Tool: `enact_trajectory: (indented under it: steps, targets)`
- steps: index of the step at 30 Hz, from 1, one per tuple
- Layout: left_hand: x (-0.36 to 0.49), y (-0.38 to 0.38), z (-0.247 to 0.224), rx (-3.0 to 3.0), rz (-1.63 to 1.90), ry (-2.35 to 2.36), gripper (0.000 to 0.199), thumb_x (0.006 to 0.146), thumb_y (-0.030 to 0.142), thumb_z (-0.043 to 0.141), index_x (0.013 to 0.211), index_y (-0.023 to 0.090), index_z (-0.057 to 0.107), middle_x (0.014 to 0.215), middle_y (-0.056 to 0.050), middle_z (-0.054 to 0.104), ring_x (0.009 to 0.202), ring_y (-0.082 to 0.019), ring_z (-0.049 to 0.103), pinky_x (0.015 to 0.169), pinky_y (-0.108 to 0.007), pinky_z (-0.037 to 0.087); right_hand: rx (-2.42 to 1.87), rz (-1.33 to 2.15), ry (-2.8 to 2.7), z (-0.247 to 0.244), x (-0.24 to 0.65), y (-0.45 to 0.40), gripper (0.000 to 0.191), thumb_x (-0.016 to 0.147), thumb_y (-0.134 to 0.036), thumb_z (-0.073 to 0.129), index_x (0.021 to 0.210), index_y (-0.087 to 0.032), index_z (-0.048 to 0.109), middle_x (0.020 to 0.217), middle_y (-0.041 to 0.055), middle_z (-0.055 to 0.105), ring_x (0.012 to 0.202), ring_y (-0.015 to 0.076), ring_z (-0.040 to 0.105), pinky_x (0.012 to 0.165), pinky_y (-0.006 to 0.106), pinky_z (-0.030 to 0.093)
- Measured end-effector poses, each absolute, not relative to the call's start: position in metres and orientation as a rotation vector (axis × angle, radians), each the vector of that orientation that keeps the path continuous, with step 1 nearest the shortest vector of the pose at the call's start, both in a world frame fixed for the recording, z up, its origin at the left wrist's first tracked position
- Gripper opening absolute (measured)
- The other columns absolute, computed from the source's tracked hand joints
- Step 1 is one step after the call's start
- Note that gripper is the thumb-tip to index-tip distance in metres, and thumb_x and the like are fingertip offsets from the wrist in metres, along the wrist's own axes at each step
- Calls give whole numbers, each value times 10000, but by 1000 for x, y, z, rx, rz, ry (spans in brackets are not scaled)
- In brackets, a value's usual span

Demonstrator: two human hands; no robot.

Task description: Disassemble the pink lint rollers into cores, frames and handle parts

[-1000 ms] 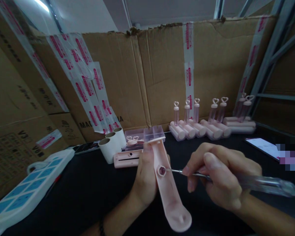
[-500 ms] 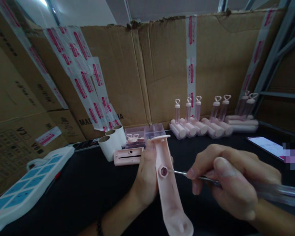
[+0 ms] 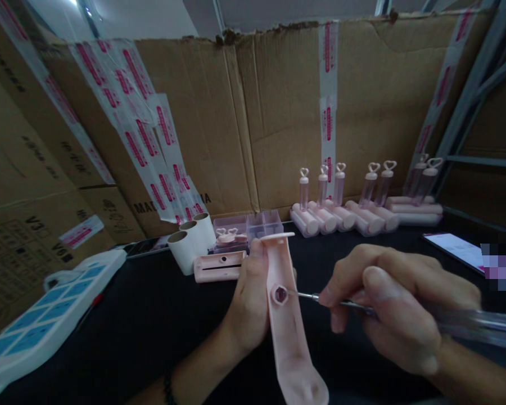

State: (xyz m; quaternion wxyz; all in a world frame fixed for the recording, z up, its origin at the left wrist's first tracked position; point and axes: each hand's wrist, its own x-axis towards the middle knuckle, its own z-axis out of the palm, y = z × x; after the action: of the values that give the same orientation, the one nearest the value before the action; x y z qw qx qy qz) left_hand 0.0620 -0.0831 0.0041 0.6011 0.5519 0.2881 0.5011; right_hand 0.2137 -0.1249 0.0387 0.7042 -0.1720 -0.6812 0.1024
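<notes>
My left hand [image 3: 251, 301] is closed around a long pale pink plastic shell [image 3: 293, 332], hollow side towards me. A raised ring with a dark opening [image 3: 280, 294] sits partway down inside the shell. In my right hand [image 3: 394, 306], a screwdriver [image 3: 354, 305] with a thin metal shaft and a clear handle is pinched between fingers and thumb. Its tip points left, close to the ring; whether it touches the ring I cannot tell. Behind my left hand lies another pink part [image 3: 219, 266] with a dark slot and a small hole.
White tubes [image 3: 184, 253] stand by a clear compartment box [image 3: 263, 223] holding heart-shaped pink pieces. Several pink cylinder sets with heart-topped wands [image 3: 322, 216] line the cardboard wall [image 3: 282, 124]. A phone [image 3: 453, 250] lies right, a white power strip [image 3: 63, 309] left.
The shell's lower end has shifted slightly left. Both hands keep their grips, and the screwdriver stays by the ring. The view has tilted very slightly.
</notes>
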Motion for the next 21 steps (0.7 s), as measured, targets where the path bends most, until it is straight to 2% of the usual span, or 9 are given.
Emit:
enact_trajectory:
  steps: [6,11,17,21]
  targets:
    - [63,-84,7,1262,1179,652,708,802,879,468,583,206,478,510,34,417,452,-100,356,428,-243,300,-391,343,-1529,31,216,-124,331,917,-149,526,628,-206,677,437,-12,610,326,123,587,338,231,451]
    - [64,-88,10,1208,1070,572,736,794,902,431,534,214,407,475,44,342,418,-89,306,397,-240,236,-405,434,-1514,30,214,-127,338,931,-151,505,666,-185,712,490,14,664,336,127,615,330,220,450]
    - [63,-85,8,1208,1027,562,732,800,898,421,552,211,446,473,34,384,420,-95,332,396,-243,246,-406,444,-1524,36,214,-129,357,947,-189,525,647,-194,719,471,17,653,334,137,609,345,230,471]
    - [64,-87,8,1211,1077,611,725,787,897,451,560,208,459,477,33,402,424,-96,344,400,-249,255,-411,364,-1530,38,211,-130,388,943,-206,523,584,-203,671,488,24,663,337,134,606,346,233,472]
